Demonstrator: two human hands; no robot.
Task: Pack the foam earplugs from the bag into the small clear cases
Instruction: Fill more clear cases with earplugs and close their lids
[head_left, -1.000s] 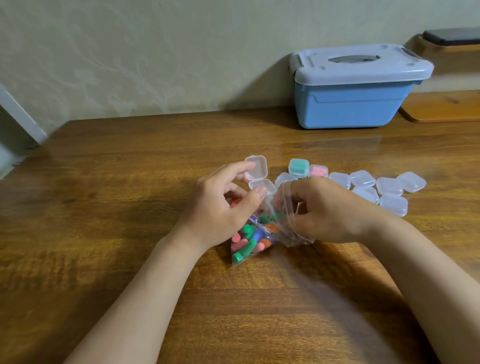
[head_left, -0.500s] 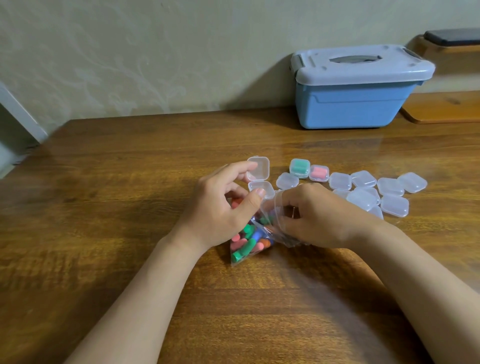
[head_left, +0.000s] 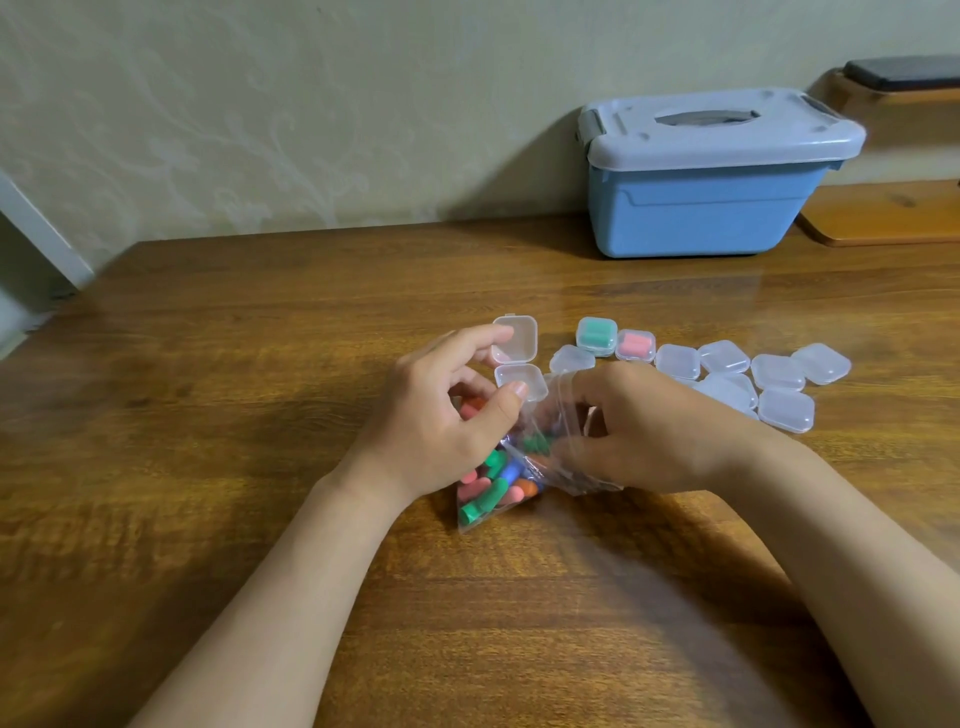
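Cylindrical foam earplugs (head_left: 480, 506), crinkly clear bag (head_left: 563, 397), square plastic cases (head_left: 779, 371)

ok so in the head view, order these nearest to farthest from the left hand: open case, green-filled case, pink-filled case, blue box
1. open case, touching the left hand at thumb and forefinger.
2. green-filled case, off to the right.
3. pink-filled case, just right of the green one.
4. blue box, far back on the right.
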